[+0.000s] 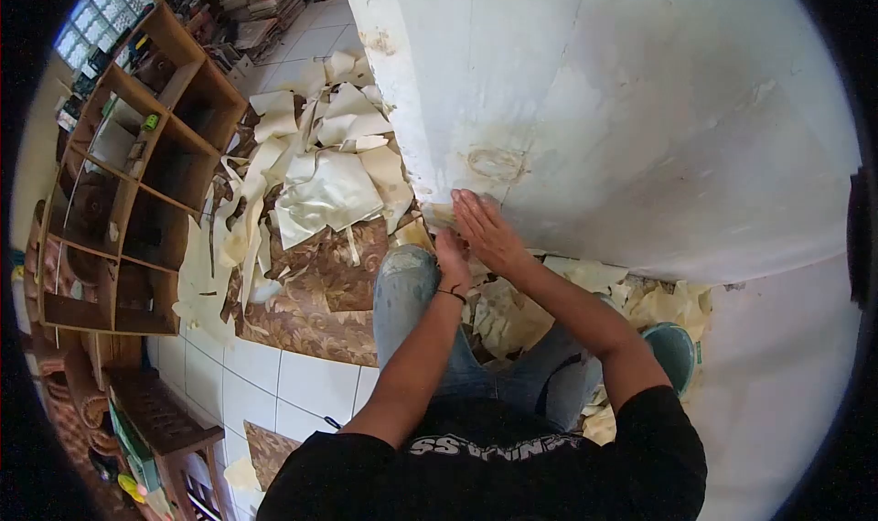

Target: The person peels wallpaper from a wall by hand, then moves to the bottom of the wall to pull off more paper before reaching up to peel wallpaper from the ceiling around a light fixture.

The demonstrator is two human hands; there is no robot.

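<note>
My right hand (491, 236) lies stretched out near the bottom of the pale, patchy wall (622, 146), its fingers straight and held side by side. Just left of it and lower, my left hand (452, 259) is raised close to the wall's corner, with a dark band on the wrist. Its fingers are mostly hidden, so any grip there cannot be made out. Above both hands, a rough brownish ring mark (497, 162) shows on the wall. My knee in worn jeans (408, 267) is beside the left hand.
Torn cream wallpaper pieces (331, 192) cover a brown patterned sheet (315, 315) on the white tiled floor (229, 375). A green bucket (670, 356) stands by my right knee among more scraps. Wooden shelves (146, 187) and a dark wooden chair (169, 411) are at left.
</note>
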